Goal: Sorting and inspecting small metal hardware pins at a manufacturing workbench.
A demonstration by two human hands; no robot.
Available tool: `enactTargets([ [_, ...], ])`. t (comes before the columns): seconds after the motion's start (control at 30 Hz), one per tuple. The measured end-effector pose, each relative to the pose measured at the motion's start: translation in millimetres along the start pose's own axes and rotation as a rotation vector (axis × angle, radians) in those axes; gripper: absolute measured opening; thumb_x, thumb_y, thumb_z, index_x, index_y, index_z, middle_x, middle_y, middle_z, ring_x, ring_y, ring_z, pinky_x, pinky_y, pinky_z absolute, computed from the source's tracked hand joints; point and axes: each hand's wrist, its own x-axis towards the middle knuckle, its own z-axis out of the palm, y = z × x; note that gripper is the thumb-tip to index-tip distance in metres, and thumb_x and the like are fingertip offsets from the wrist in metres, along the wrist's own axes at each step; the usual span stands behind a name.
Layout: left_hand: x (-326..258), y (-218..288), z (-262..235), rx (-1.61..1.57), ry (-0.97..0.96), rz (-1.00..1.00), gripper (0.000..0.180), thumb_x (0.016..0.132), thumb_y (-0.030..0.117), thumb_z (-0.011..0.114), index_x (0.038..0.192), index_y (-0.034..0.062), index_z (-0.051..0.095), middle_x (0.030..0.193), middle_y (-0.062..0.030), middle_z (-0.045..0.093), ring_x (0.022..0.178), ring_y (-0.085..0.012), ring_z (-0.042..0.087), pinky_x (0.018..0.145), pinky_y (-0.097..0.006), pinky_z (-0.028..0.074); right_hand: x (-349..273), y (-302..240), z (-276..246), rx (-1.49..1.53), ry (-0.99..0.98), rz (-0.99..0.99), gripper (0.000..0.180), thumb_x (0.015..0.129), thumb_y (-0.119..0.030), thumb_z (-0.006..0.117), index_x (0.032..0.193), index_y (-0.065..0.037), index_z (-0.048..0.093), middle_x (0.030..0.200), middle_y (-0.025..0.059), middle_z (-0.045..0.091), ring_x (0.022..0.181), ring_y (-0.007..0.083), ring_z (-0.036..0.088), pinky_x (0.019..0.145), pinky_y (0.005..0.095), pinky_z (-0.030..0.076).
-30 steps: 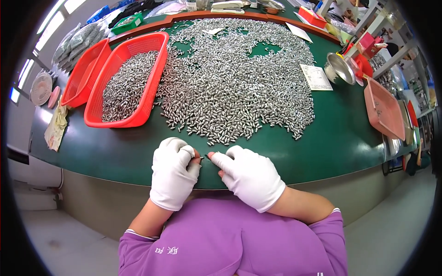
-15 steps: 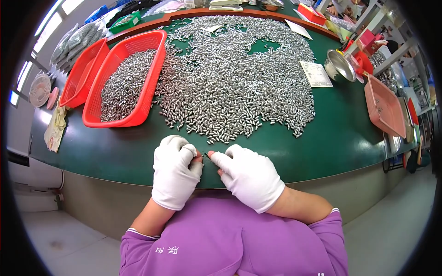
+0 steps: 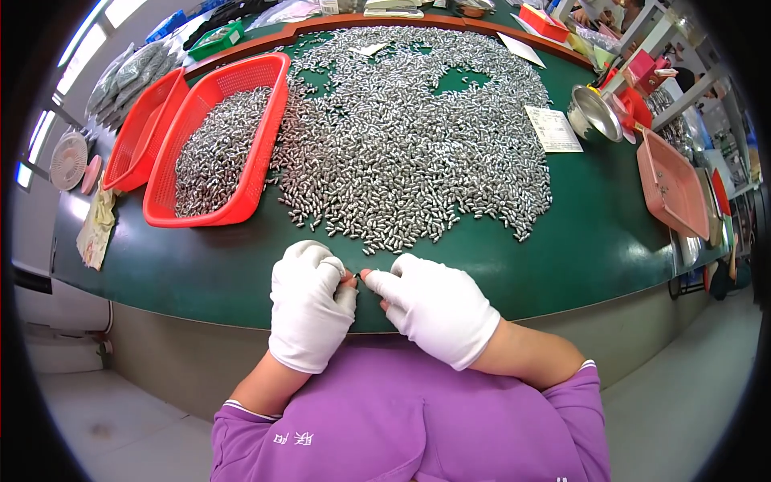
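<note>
My left hand [image 3: 312, 305], in a white glove with bare fingertips, is closed in a pinch near the table's front edge. A tiny dark piece shows at its fingertips, too small to name. My right hand [image 3: 440, 309], gloved the same way, faces it with fingers curled and one bare fingertip close to that piece. Whether the right fingers also grip something is hidden. Beyond both hands spreads a wide layer of small silvery metal pieces [image 3: 418, 161], short and rounded like capsules. More of them fill a red plastic basket [image 3: 271, 157] at the left.
A second red basket [image 3: 120, 165] and a cloth [image 3: 96, 229] sit further left. On the right are a paper slip [image 3: 554, 130], a metal bowl [image 3: 593, 114] and a pink tray [image 3: 652, 189]. A raised brown rim [image 3: 385, 20] bounds the table's far side.
Both hands stay close together at the table's front edge, with the fingertips shifted only slightly. The metal pieces and baskets keep their places.
</note>
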Motion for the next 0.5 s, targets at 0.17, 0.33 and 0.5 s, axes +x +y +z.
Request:
enactTargets([
  [0.17,2.5,0.3,-0.3,0.003,-0.012,0.012,0.024,0.062,-0.003,0.074,0.073,0.005,0.055,0.087,-0.0121,0.059,0.091,-0.0333,0.058,0.079,-0.042,0.046,11.1,10.2,-5.1,0.064,-0.08,-0.06,0.032,0.087,-0.019,0.063,0.119,-0.015,0.064,0.089,0.009,0.058,0.075,0.0289,0.063,0.063,0.0402,0.053],
  [0.33,3.3,-1.0,-2.4,0.007,-0.037,0.019,0.016,0.066,0.003,0.073,0.074,0.0067,0.059,0.083,-0.0096,0.059,0.089,-0.0312,0.058,0.075,-0.043,0.044,12.7,3.0,-10.7,0.018,-0.164,-0.019,0.032,0.088,-0.019,0.063,0.119,-0.016,0.063,0.09,0.0079,0.059,0.076,0.028,0.064,0.065,0.0401,0.053],
  [0.5,7.8,0.1,-0.6,0.001,-0.035,0.044,0.017,0.067,0.001,0.072,0.076,0.0075,0.058,0.084,-0.0098,0.059,0.088,-0.0314,0.058,0.075,-0.042,0.045,-6.4,15.3,-25.5,0.021,0.148,0.032,0.038,0.085,-0.019,0.067,0.123,-0.016,0.062,0.09,0.0073,0.061,0.078,0.0267,0.063,0.068,0.0383,0.053],
])
